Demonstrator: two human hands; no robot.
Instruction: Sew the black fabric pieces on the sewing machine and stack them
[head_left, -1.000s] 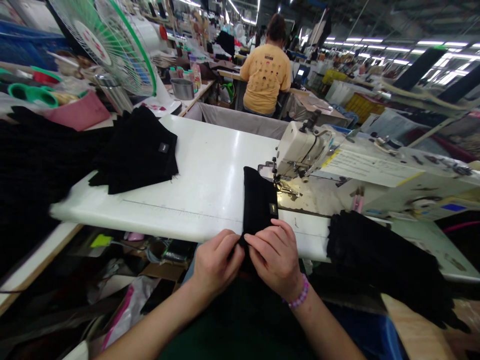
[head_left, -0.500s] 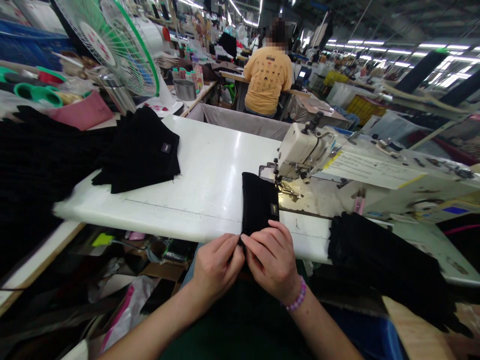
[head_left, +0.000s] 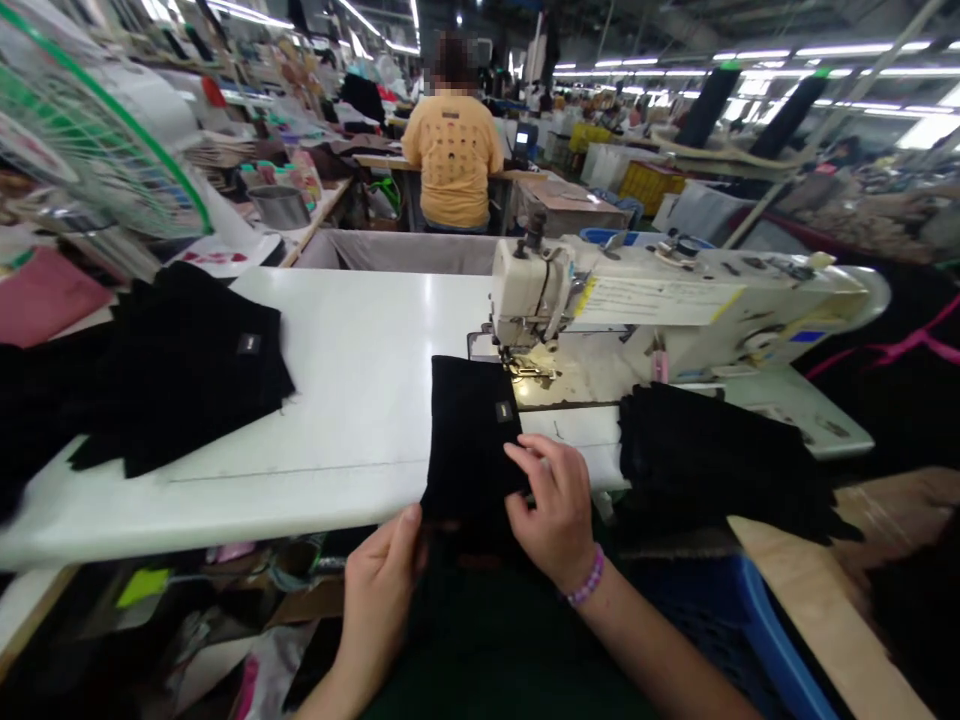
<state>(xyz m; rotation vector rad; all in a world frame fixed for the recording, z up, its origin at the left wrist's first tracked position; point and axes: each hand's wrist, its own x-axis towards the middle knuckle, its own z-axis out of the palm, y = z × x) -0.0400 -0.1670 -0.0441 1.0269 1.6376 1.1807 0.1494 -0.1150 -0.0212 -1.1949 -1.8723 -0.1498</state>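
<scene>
A black cloth piece point(head_left: 469, 430) with a small label lies across the front edge of the white table, its upper right corner by the needle area of the sewing machine point(head_left: 529, 300). My left hand point(head_left: 386, 580) pinches the cloth's lower left corner between thumb and fingers. At the right edge of the same cloth, my right hand point(head_left: 555, 505) grips it, with the index finger resting below the label. Beaded bracelet on the right wrist.
Black labelled pieces point(head_left: 195, 370) are stacked on the left of the table point(head_left: 360, 330). Another black stack point(head_left: 720, 455) hangs over the front edge at right. A fan point(head_left: 97, 130) stands at back left. A person in a yellow shirt point(head_left: 452, 160) sits beyond, back turned.
My hands have moved apart, the left one to the lower left corner, and the cloth is spread wider. The whole view has turned to the right.
</scene>
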